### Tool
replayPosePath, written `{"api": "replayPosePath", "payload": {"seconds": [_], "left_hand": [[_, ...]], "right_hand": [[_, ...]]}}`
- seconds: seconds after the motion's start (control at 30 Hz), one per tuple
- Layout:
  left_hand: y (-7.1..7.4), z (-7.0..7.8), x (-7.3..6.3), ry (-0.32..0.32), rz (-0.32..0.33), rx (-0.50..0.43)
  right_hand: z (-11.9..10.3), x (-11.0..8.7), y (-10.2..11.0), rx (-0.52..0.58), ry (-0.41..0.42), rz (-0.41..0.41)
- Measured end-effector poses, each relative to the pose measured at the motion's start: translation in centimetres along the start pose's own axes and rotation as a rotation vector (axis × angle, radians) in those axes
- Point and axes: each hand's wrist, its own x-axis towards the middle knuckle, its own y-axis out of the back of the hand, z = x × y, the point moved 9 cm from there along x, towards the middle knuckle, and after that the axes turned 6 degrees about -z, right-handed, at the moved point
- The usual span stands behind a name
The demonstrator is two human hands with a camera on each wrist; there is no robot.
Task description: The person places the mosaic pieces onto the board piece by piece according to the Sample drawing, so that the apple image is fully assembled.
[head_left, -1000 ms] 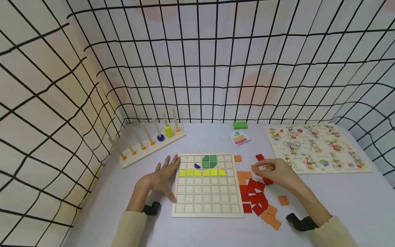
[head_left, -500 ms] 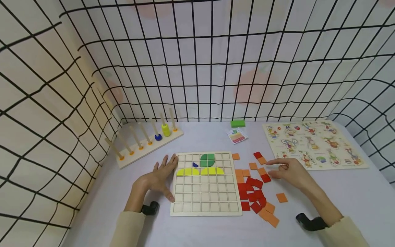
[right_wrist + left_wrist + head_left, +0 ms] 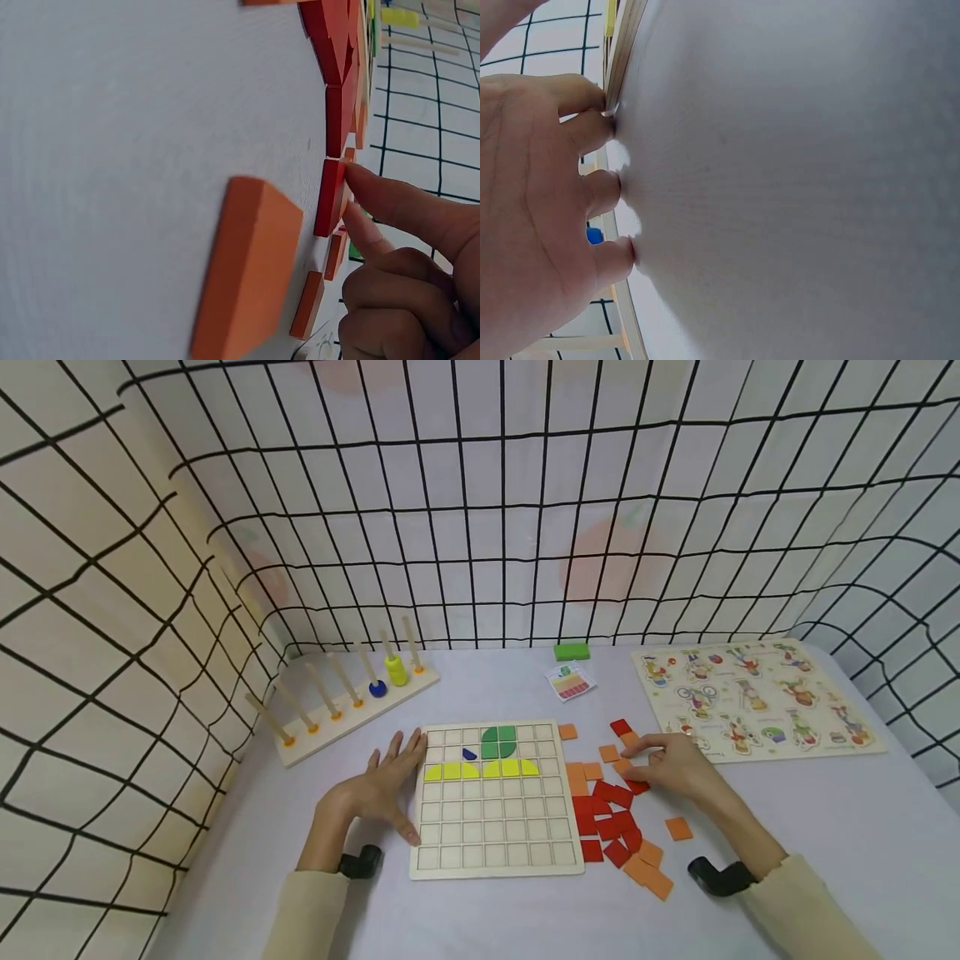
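Where the right hand (image 3: 670, 767) works: thumb and forefinger narrowly spaced at an orange tile (image 3: 622, 766); pinched or merely touched, cannot tell.
Orange tile: on the counter (image 3: 487, 918), left of the palm, between those fingertips; red tile (image 3: 638, 787) just on its near side.
Left hand (image 3: 377, 789): fingers spread wide, touching the left edge of the grid board (image 3: 491, 833).

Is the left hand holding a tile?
No: the left hand is spread at the left edge of the board, with nothing in its grasp.
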Motion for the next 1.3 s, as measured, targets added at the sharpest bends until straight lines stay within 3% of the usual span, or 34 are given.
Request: {"api": "replayPosePath", "payload": {"seconds": [0.47,0.73,0.97,1.3], "left_hand": [[0.2,0.0,-0.1,-0.011,0.004,-0.002],[0.1,-0.1,-0.1,-0.004,0.006,-0.007],[0.0,-0.2,-0.1,-0.005,0.003,-0.005],[0.1,-0.1,0.0,-0.006,0.001,0.001]], "right_hand": [[-0.3,-0.8,0.2,-0.066,-0.057,0.038],[-0.9,-1.0,-0.1,-0.036,-0.004,-0.004],[-0.7,-0.7,-0.4,-0.055,-0.043,-0.031],[-2.3,-0.8,-0.9,-0.129,0.072,-0.022]]}}
